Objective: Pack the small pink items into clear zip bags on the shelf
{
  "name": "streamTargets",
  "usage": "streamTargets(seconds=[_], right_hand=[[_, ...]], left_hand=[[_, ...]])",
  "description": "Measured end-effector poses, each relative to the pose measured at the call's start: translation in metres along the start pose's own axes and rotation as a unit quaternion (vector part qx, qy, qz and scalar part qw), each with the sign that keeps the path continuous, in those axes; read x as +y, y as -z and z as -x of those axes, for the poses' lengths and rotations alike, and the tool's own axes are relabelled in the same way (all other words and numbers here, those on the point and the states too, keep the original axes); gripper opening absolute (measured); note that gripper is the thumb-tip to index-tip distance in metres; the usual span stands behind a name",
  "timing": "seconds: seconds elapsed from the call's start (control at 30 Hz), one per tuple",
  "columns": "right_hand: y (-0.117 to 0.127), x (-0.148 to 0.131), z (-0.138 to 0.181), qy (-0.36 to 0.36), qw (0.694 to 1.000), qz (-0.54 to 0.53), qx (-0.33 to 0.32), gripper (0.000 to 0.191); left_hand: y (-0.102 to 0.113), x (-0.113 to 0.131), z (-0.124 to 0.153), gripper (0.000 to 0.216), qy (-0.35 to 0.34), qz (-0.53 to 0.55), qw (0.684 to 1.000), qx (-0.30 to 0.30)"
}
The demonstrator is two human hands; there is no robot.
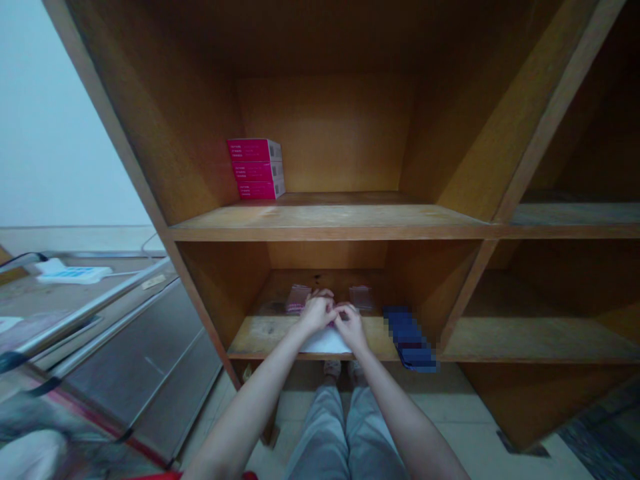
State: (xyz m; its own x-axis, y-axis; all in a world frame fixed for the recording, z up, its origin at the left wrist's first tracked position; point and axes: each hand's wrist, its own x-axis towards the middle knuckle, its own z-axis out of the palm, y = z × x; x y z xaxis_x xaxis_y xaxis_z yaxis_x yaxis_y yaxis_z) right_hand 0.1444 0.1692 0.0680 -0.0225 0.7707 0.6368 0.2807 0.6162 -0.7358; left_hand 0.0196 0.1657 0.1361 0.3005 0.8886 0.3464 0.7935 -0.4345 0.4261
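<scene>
Both my hands reach into the lower compartment of a wooden shelf unit (325,230). My left hand (316,313) and my right hand (351,327) meet fingertip to fingertip, fingers curled, over a white flat sheet or packet (325,342) lying on the lower board. What they pinch is too small to name. Two small pinkish clear bags, one at the left (298,298) and one at the right (361,297), lie just behind the hands.
A stack of pink boxes (257,169) stands on the upper board at the back left. A dark blue blurred object (410,338) lies right of my hands. A metal trolley frame (90,300) and a white power strip (75,273) are at the left.
</scene>
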Motion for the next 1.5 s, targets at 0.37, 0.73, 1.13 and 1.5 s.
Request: streamTargets(seconds=[0.37,0.73,1.13,1.5], right_hand=[[-0.003,0.006,-0.002,-0.028,0.998,-0.011,0.055,0.010],[0.000,0.000,-0.002,-0.027,0.998,-0.002,0.052,0.019],[-0.002,0.005,-0.002,-0.045,0.997,-0.004,0.057,0.020],[-0.004,0.017,0.000,-0.063,0.997,-0.010,0.053,0.012]], left_hand=[[-0.001,0.004,0.005,0.012,-0.022,-0.026,0.999,0.001],[0.006,0.012,0.008,0.014,-0.062,-0.012,0.998,0.010],[0.007,0.012,0.014,0.011,-0.105,0.005,0.991,0.087],[0.015,0.017,0.016,0.012,-0.135,0.009,0.991,0.023]])
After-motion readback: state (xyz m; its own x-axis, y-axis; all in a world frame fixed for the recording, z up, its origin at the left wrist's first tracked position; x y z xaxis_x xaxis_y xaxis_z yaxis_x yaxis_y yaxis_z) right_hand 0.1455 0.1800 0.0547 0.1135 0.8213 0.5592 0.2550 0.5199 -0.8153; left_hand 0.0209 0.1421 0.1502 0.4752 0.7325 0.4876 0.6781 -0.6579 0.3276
